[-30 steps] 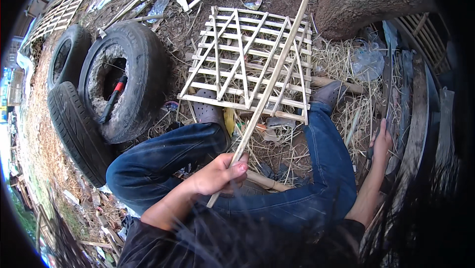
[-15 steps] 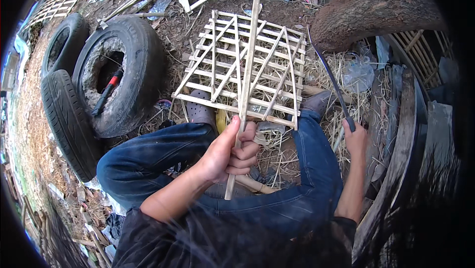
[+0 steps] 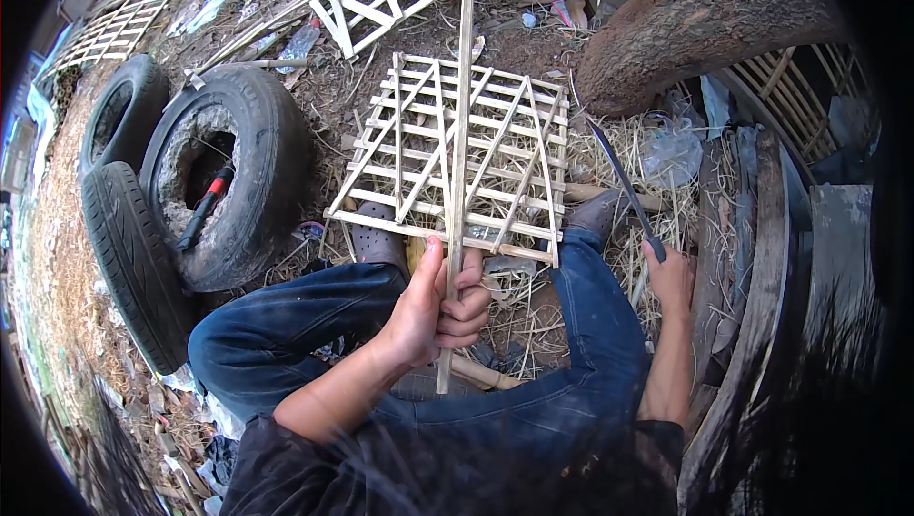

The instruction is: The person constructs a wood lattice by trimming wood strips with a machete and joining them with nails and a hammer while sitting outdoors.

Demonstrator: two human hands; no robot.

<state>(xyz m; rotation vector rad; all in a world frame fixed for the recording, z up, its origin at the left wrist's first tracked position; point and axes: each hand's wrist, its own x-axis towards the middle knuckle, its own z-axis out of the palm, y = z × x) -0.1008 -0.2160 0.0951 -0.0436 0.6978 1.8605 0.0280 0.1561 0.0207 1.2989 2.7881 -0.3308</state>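
My left hand (image 3: pixel 428 311) is closed around a long, pale bamboo strip (image 3: pixel 461 126) near its lower end. The strip points away from me, over a bamboo lattice panel (image 3: pixel 395 176) made of crossed slats. That panel lies on the ground between and over my feet, its near edge by my shoes. On the right, my right hand (image 3: pixel 673 280) grips the dark handle of a long-bladed knife, a machete (image 3: pixel 624 178). Its blade tilts up and to the left, apart from the panel and the strip.
Worn tyres (image 3: pixel 257 183) stand at the left, with a red-and-black tool (image 3: pixel 207 207) inside one. A thick tree trunk (image 3: pixel 705 26) slants in at the upper right. More bamboo latticework (image 3: pixel 367 2) lies at the far side. Weathered boards (image 3: pixel 762 259) run along the right.
The view has shifted, showing the panel lower and slightly left. The strip stands more upright in my left hand. My right hand and the machete appear a little lower and further left.
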